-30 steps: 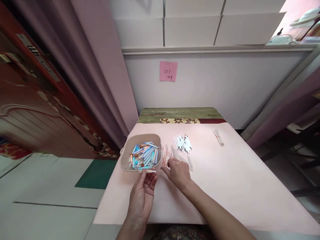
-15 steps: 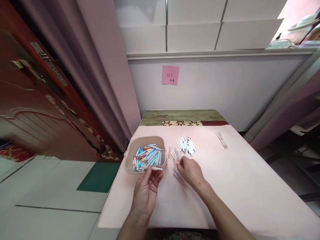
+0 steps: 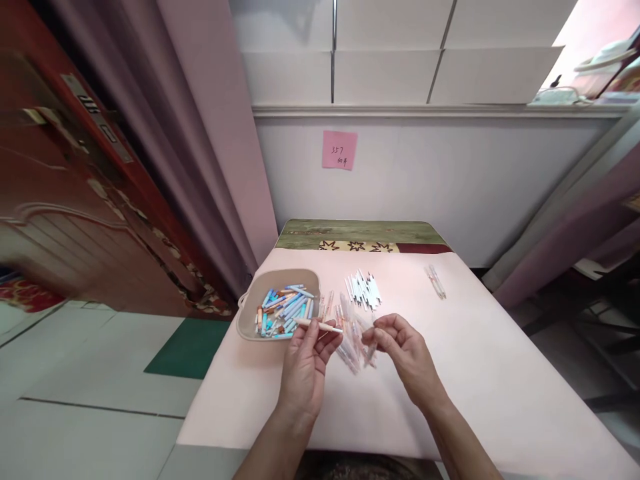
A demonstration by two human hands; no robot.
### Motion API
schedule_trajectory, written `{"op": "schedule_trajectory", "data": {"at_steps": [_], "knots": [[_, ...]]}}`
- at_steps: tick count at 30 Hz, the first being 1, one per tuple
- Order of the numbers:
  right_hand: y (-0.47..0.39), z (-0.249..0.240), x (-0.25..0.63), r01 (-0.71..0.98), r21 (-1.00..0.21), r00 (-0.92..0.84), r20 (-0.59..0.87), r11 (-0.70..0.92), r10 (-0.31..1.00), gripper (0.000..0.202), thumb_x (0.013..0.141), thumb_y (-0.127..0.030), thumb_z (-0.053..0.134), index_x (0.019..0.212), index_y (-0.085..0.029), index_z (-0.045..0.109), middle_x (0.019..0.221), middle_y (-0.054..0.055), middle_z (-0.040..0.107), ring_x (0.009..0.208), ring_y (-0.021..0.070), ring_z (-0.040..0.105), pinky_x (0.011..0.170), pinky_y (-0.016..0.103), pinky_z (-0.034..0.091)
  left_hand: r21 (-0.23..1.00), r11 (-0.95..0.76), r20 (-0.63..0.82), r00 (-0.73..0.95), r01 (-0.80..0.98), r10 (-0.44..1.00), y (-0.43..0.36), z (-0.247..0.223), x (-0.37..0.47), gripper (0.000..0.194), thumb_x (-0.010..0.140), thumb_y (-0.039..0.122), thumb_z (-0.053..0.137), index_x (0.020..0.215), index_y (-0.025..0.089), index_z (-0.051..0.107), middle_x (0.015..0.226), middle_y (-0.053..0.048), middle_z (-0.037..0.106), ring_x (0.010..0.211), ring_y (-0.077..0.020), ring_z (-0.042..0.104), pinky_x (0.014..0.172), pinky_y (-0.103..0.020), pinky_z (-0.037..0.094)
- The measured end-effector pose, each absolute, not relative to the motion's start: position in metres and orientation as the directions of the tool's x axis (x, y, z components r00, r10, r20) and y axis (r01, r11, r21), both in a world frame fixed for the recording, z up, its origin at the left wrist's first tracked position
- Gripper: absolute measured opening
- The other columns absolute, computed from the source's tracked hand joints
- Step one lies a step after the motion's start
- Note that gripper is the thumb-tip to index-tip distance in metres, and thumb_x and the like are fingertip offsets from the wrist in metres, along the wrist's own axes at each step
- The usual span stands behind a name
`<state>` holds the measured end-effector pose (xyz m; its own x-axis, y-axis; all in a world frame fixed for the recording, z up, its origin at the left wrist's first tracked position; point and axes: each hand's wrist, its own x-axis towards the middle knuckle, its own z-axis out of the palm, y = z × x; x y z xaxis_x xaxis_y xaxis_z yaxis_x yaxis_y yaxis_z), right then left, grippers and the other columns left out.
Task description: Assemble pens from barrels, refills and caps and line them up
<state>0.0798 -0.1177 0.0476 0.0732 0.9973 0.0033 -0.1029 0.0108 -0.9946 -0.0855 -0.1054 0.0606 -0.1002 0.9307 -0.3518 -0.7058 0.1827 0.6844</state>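
Between the thumb and fingers of my left hand is a cream pen section with a pale tip, pointing right. My right hand pinches a clear pen barrel, slightly blurred, over the table. Several clear pen barrels with pinkish prints lie loosely between the hands. Behind them is a pile of white refills with dark tips. Left of my left hand stands a beige basket holding many blue, orange and cream pen pieces.
Two clear pens lie at the right on the pale pink tabletop. A white wall with a pink note rises behind. A red door and purple curtain are at the left.
My right hand has drawn back from the clear barrels and now holds one. The left hand has moved slightly right and up with the cream pen section.
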Motion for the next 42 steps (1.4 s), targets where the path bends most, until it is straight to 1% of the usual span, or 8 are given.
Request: {"op": "schedule_trajectory", "data": {"at_steps": [2,7,11,14,18,32,38,42], "knots": [[-0.120,0.044,0.078,0.004,-0.999,0.065,0.034,0.034,0.997,0.032,0.082,-0.047,0.063,0.097,-0.019,0.067,0.082,0.006,0.069,0.075,0.0187,0.063,0.070,0.031,0.051,0.712,0.154,-0.314,-0.115,-0.685,0.942,-0.107,0.062,-0.081,0.025,0.075,0.029,0.073,0.091,0.015,0.060,0.083,-0.007,0.072,0.076,-0.0168,0.069,0.074,-0.032,0.057],[-0.127,0.041,0.082,0.305,-0.938,0.050,0.187,0.164,0.981,0.027,0.088,-0.037,0.053,0.102,-0.023,0.071,0.087,0.005,0.069,0.076,0.0177,0.062,0.068,0.027,0.048,0.740,0.152,-0.307,-0.127,-0.655,0.943,-0.110,0.059,-0.065,0.035,0.070,0.034,0.077,0.093,0.016,0.058,0.082,-0.006,0.073,0.075,-0.0165,0.069,0.074,-0.032,0.056],[-0.134,0.043,0.088,0.388,-0.916,0.064,0.136,0.101,0.989,0.018,0.085,-0.032,0.056,0.094,-0.021,0.066,0.077,0.002,0.067,0.062,0.0146,0.057,0.053,0.023,0.042,0.744,0.169,-0.321,-0.124,-0.647,0.939,-0.110,0.053,-0.051,0.036,0.068,0.034,0.078,0.092,0.016,0.058,0.080,-0.005,0.072,0.073,-0.0166,0.069,0.074,-0.032,0.056],[-0.138,0.043,0.094,0.410,-0.907,0.063,0.140,0.102,0.988,0.015,0.085,-0.034,0.057,0.084,-0.021,0.064,0.074,0.002,0.066,0.061,0.0148,0.056,0.054,0.023,0.041,0.755,0.161,-0.305,-0.123,-0.635,0.944,-0.110,0.052,-0.042,0.035,0.068,0.035,0.077,0.090,0.016,0.058,0.079,-0.004,0.071,0.072,-0.0159,0.068,0.073,-0.031,0.056],[-0.139,0.041,0.100,0.407,-0.904,0.060,0.170,0.132,0.984,0.016,0.086,-0.035,0.057,0.088,-0.022,0.067,0.084,0.005,0.068,0.071,0.0171,0.061,0.059,0.024,0.045,0.787,0.145,-0.267,-0.119,-0.600,0.956,-0.111,0.052,-0.033,0.032,0.072,0.035,0.074,0.090,0.016,0.057,0.080,-0.005,0.071,0.075,-0.0161,0.068,0.074,-0.031,0.055],[-0.141,0.045,0.103,0.385,-0.907,0.094,0.221,0.169,0.971,0.018,0.084,-0.034,0.060,0.093,-0.024,0.073,0.085,0.006,0.069,0.069,0.0179,0.062,0.060,0.026,0.048,0.867,0.059,-0.139,-0.126,-0.495,0.982,-0.119,0.059,-0.023,0.028,0.073,0.036,0.072,0.090,0.017,0.060,0.081,-0.005,0.072,0.072,-0.0162,0.068,0.074,-0.032,0.055],[-0.144,0.047,0.094,0.407,-0.890,0.089,0.264,0.207,0.960,0.023,0.087,-0.036,0.058,0.101,-0.027,0.073,0.085,0.005,0.068,0.066,0.0162,0.060,0.055,0.025,0.046,0.843,0.095,-0.178,-0.108,-0.530,0.978,-0.123,0.059,-0.028,0.025,0.074,0.033,0.072,0.089,0.016,0.062,0.082,-0.005,0.072,0.075,-0.0155,0.068,0.077,-0.030,0.054],[-0.145,0.048,0.088,0.464,-0.861,0.131,0.299,0.208,0.945,0.020,0.086,-0.035,0.058,0.098,-0.023,0.068,0.082,0.004,0.066,0.065,0.0146,0.059,0.054,0.024,0.044,0.836,0.114,-0.195,-0.097,-0.537,0.976,-0.125,0.059,-0.034,0.025,0.074,0.034,0.072,0.087,0.015,0.062,0.082,-0.006,0.072,0.075,-0.0160,0.067,0.078,-0.031,0.054]]}}
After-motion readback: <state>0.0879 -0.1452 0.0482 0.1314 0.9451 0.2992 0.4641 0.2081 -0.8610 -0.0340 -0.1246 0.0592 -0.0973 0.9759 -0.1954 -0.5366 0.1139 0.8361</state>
